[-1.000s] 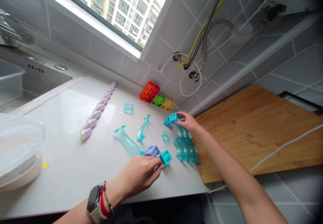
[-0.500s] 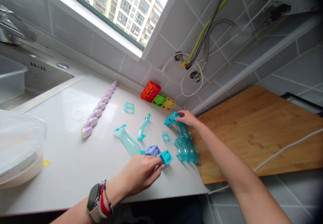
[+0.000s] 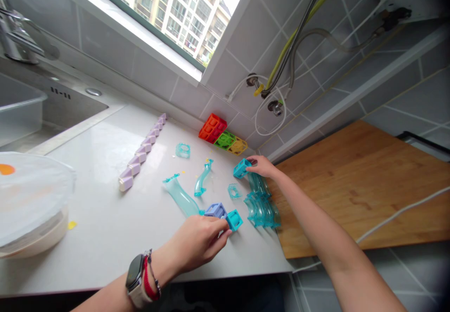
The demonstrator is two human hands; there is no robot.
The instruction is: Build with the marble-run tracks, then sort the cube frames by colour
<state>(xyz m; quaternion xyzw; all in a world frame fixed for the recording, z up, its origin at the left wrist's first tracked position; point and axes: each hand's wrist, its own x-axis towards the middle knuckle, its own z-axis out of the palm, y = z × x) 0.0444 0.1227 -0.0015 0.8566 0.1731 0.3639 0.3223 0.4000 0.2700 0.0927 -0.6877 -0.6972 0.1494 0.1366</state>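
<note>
My left hand point(image 3: 197, 242) pinches a lilac cube block point(image 3: 215, 210) joined to a teal cube block point(image 3: 234, 219) near the counter's front edge. My right hand point(image 3: 264, 166) grips another teal cube block point(image 3: 241, 168) farther back, beside a stack of clear teal curved track pieces point(image 3: 262, 201). A long clear teal tube point(image 3: 180, 197), a slim curved track piece point(image 3: 203, 182) and a small teal ring piece point(image 3: 233, 191) lie between my hands. A square teal frame point(image 3: 183, 150) lies farther back.
A row of lilac blocks point(image 3: 140, 153) runs diagonally across the white counter point(image 3: 105, 209). Red point(image 3: 212, 127), green point(image 3: 225, 140) and yellow point(image 3: 238, 146) lattice cubes sit against the tiled wall. A wooden board point(image 3: 355, 180) lies right, a lidded container point(image 3: 30, 204) left, a sink point(image 3: 35, 110) beyond.
My right hand has drawn the teal cube block slightly toward the track stack, and only one cube shows in it now. My left hand stays put on its blocks.
</note>
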